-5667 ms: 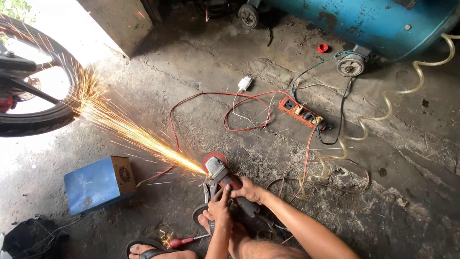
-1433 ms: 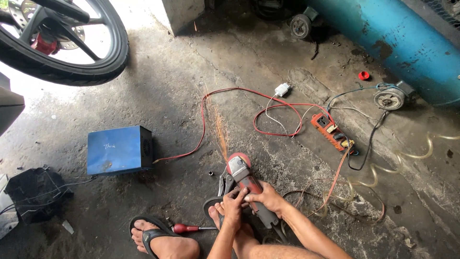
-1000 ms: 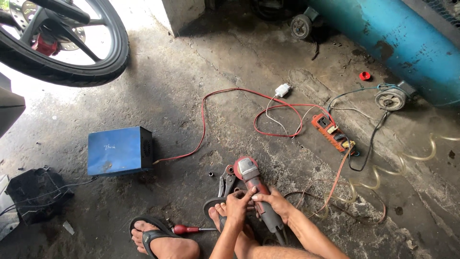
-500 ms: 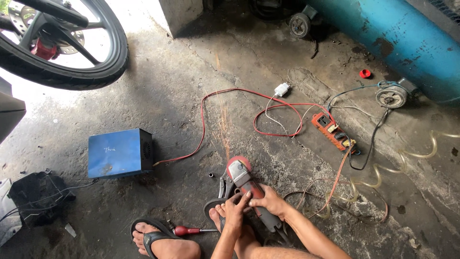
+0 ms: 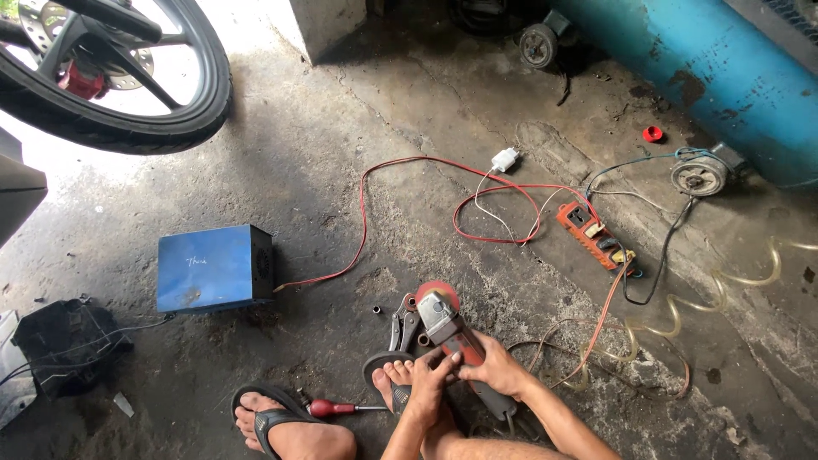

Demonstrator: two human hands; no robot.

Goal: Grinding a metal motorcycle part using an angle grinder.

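— Where's the grinder (image 5: pixel 452 336)?
— Low centre of the frame, on the floor (image 5: pixel 341 196) beside the pliers (image 5: pixel 404 324).
— And the hands?
— Right hand (image 5: pixel 497 369) grasps its body; left hand (image 5: pixel 432 389) fingers curl onto it too.

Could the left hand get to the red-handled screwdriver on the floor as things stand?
Probably yes. The screwdriver lies in the open beside the left hand, nothing covering it, but that hand grips the angle grinder and would have to let go.

One angle grinder (image 5: pixel 452 336), one blue box (image 5: pixel 213 268), one orange power strip (image 5: pixel 596 237), two hands (image 5: pixel 498 370).
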